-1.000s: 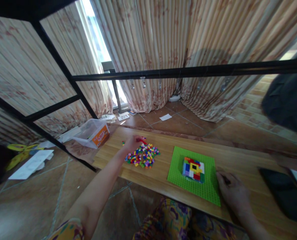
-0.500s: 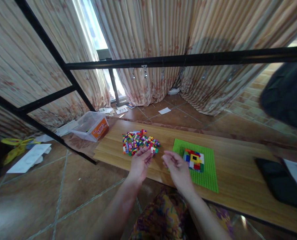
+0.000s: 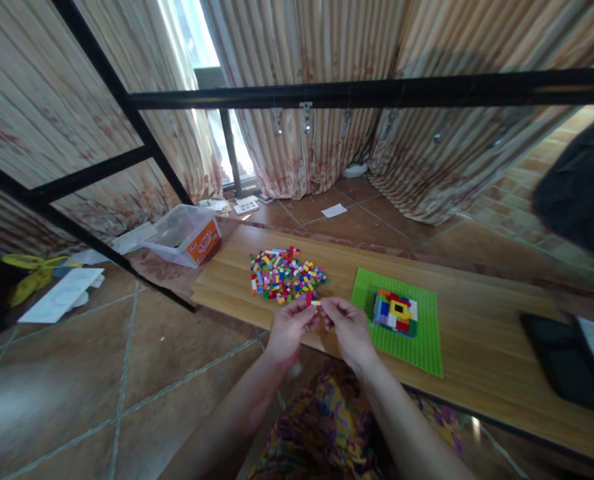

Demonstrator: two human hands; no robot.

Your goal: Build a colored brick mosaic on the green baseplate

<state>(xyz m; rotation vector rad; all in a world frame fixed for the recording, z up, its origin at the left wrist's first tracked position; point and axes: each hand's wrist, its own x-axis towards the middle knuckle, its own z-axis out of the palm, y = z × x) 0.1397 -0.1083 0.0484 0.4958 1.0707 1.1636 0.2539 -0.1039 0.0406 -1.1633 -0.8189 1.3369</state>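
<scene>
My left hand (image 3: 287, 328) pinches a few small toy bricks (image 3: 315, 303), red, white and yellow, just in front of the loose pile. My right hand (image 3: 349, 327) meets it from the right, its thumb and fingers closed on the other end of these bricks. How the bricks join is too small to tell. Beyond my left hand lies a pile of mixed loose toy bricks (image 3: 281, 273). A green baseplate (image 3: 427, 333) lies right of my right hand, bearing a multicoloured square brick build (image 3: 394, 313) with a yellow ring at its top.
All this rests on a long wooden table (image 3: 481, 353). A clear plastic box (image 3: 177, 233) with an orange label stands beyond its left end. A dark flat object (image 3: 561, 360) lies at the right. A black metal frame (image 3: 327, 93) crosses ahead, with curtains (image 3: 307, 40) behind.
My hands have come together from being apart, and my right hand now grips the bricks held by my left. The whole view has shifted slightly.
</scene>
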